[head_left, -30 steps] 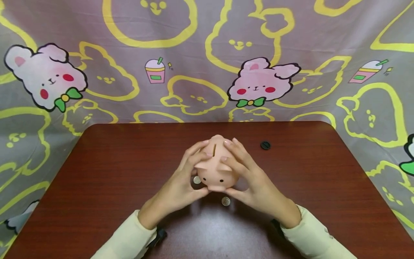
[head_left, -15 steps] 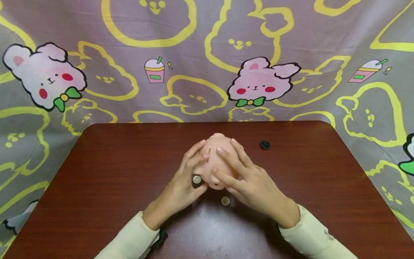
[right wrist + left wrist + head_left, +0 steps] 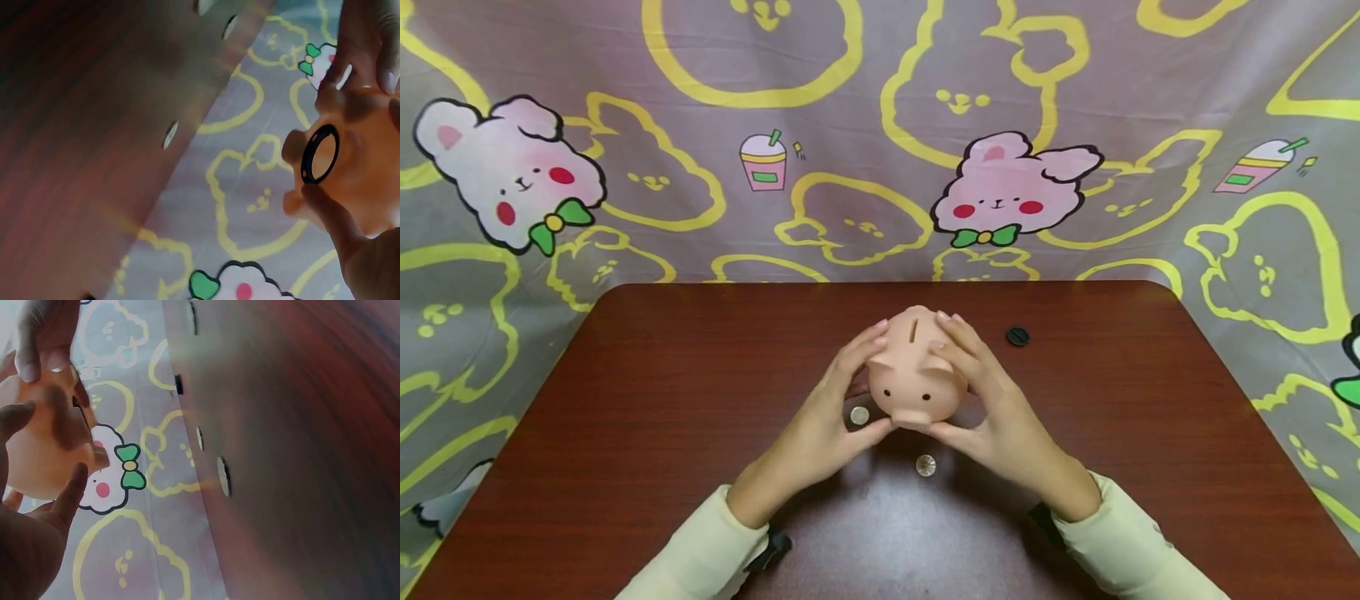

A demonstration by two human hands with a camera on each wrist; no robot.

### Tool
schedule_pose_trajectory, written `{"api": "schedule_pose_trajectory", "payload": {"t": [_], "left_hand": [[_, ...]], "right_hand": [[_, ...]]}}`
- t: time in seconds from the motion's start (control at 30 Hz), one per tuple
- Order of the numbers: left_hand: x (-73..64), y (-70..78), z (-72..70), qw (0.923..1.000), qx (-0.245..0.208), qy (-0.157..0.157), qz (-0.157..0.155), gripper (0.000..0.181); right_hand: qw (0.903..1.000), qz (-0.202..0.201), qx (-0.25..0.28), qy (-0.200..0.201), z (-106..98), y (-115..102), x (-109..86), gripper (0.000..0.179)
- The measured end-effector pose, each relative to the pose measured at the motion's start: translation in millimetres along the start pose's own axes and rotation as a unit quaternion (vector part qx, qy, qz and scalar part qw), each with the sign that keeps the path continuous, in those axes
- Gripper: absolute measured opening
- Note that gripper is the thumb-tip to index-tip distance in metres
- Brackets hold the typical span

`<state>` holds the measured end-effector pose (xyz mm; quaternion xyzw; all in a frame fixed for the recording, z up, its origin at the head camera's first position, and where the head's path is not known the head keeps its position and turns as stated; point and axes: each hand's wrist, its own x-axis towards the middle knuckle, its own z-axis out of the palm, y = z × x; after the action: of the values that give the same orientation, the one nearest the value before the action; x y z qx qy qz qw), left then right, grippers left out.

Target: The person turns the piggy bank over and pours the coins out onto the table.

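A pink piggy bank (image 3: 917,375) is held above the table, its snout toward me and its coin slot on top. My left hand (image 3: 820,425) grips its left side, thumb beneath the snout. My right hand (image 3: 1011,425) holds the opposite side in the same way. Underneath, the right wrist view shows a round hole with a black rim (image 3: 307,167) near the stubby feet. One silver coin (image 3: 859,415) lies by my left thumb, and another coin (image 3: 926,465) lies nearer to me. A third coin (image 3: 192,317) shows in the left wrist view.
A black round plug (image 3: 1017,336) lies on the brown table (image 3: 700,358), behind and to the right of my right hand. Patterned cloth (image 3: 850,133) hangs at the back and on both sides of the table.
The piggy bank rolled sideways with its face dipping down, then came back level, slightly farther from me and to the right. My hands shifted with it. Both visible coins and the plug stayed put.
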<state>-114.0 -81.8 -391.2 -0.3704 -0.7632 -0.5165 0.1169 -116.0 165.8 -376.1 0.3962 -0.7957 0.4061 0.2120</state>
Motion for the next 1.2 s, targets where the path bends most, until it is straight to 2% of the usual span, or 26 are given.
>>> {"api": "schedule_pose_trajectory", "payload": {"t": [0.07, 0.17, 0.27, 0.33, 0.43, 0.67, 0.7, 0.77, 0.87, 0.97, 1.07, 1.2], "left_hand": [[1.5, 2.0, -0.7, 0.9994, -0.026, 0.001, -0.023, 0.098], [3.6, 4.7, -1.5, 0.9982, -0.037, 0.004, -0.047, 0.100], [6.1, 6.0, -1.7, 0.9970, -0.046, 0.005, -0.062, 0.095], [7.5, 6.6, -1.7, 0.9965, -0.050, 0.005, -0.067, 0.090], [9.3, 7.7, -1.5, 0.9957, -0.048, 0.007, -0.079, 0.083], [12.9, 11.6, -1.3, 0.9914, -0.016, 0.013, -0.130, 0.078], [13.5, 11.9, -1.3, 0.9906, -0.012, 0.013, -0.135, 0.077], [14.4, 12.5, -1.8, 0.9893, -0.006, 0.011, -0.145, 0.077], [15.9, 13.3, -2.4, 0.9876, -0.009, 0.008, -0.156, 0.077], [16.5, 14.0, -3.2, 0.9864, -0.019, 0.009, -0.163, 0.078], [16.7, 16.4, -4.2, 0.9872, -0.021, 0.011, -0.158, 0.078], [17.4, 22.1, -5.9, 0.9921, 0.004, 0.006, -0.125, 0.076]], "right_hand": [[0.9968, 0.051, 0.061, 0.007, -0.9, -1.3, 0.1, 0.098], [0.9829, 0.126, 0.134, 0.009, -2.2, -3.7, 1.6, 0.100], [0.9597, 0.194, 0.203, 0.012, -2.9, -4.5, 4.0, 0.103], [0.9402, 0.231, 0.250, 0.019, -3.3, -3.9, 5.5, 0.102], [0.9158, 0.267, 0.299, 0.031, -3.3, -2.0, 7.1, 0.098], [0.8836, 0.324, 0.336, 0.035, -2.3, 1.1, 6.9, 0.083], [0.8811, 0.328, 0.339, 0.034, -2.1, 1.3, 6.7, 0.082], [0.8821, 0.327, 0.338, 0.029, -1.7, 1.7, 6.3, 0.083], [0.8908, 0.310, 0.332, 0.017, -1.1, 3.2, 5.0, 0.086], [0.8953, 0.291, 0.337, 0.005, 0.8, 4.7, 2.8, 0.089], [0.8933, 0.280, 0.352, -0.007, 3.8, 6.0, -0.1, 0.091], [0.8906, 0.269, 0.366, -0.024, 6.6, 7.5, -3.0, 0.096]]}}
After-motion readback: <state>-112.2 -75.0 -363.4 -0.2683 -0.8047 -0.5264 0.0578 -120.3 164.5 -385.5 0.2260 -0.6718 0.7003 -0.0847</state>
